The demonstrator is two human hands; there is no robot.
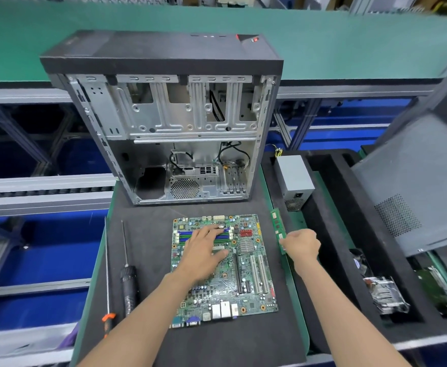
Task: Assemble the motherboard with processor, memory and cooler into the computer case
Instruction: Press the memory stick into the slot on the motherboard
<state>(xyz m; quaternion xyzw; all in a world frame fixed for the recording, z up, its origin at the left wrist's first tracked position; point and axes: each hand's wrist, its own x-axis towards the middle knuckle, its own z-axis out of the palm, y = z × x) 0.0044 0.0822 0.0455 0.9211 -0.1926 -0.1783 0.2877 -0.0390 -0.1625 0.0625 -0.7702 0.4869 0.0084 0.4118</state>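
One green circuit board (246, 263) is lying flat on the black mat (143, 250), in front of one open metal computer case (169, 123). The left hand (204, 250) is pressing down on it, fingers spread over blue slots. The right hand (303, 246) is pinching one green memory stick (278, 226) just beside the board. Two screwdrivers (128, 276) are lying left; one grey power box (294, 178) is sitting right.

Green mobo (246, 263) flat on black mat; RAM stick (277, 225) just right of it; open case (180, 133) upright behind.
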